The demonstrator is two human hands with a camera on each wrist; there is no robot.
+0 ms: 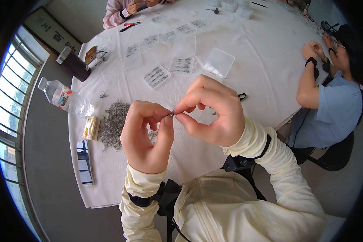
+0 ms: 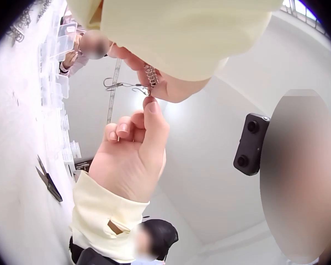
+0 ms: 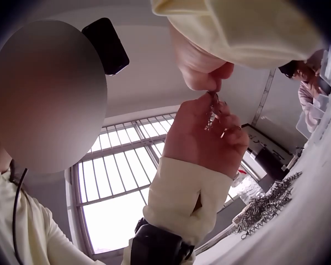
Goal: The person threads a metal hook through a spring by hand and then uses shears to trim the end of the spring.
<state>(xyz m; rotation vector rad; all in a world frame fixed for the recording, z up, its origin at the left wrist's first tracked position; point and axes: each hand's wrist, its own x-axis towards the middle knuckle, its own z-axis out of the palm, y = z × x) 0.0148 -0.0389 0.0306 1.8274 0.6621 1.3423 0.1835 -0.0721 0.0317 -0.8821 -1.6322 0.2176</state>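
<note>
Above the near part of the table my left hand [image 1: 145, 135] and right hand [image 1: 220, 107] meet fingertip to fingertip. A small wire coil spring [image 2: 150, 74] with thin fish hooks [image 2: 108, 84] on it is held in the left fingers, as the left wrist view shows. Thumb and forefinger of the right hand pinch its metal end at the meeting point. In the head view the fingers hide most of this spring rig. A large heap of similar wire springs [image 1: 115, 125] lies on the table, left of the left hand.
Clear plastic boxes [image 1: 157, 76] with packed rigs stand ahead on the white tablecloth [image 1: 254, 52]. Black scissors [image 2: 48, 179] lie beyond the right hand. Left are a water bottle [image 1: 66, 99], a dark tumbler [image 1: 74, 64] and a phone [image 1: 84, 163]. Other people sit around the table.
</note>
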